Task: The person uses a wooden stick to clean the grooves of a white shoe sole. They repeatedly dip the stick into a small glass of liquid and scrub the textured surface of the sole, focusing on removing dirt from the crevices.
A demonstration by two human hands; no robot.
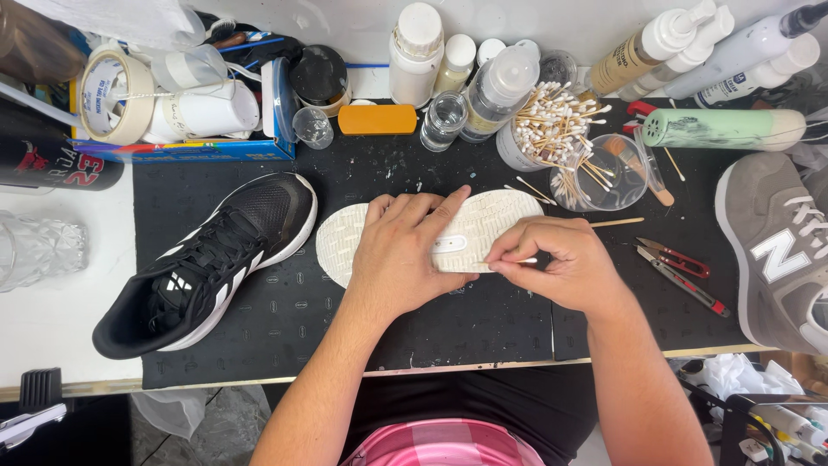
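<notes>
We see an upturned shoe, white sole point(483, 220) uppermost, at the middle of the black mat point(285, 311). Our left hand point(401, 255) lies flat on the sole, fingers spread. Our right hand point(561, 263) pinches a cotton swab point(517, 261) against the sole. A black sneaker point(207, 263) lies toward the mat's left edge.

White ridged sole point(496, 216), black white-striped sneaker point(207, 263), grey shoe point(776, 250).
</notes>
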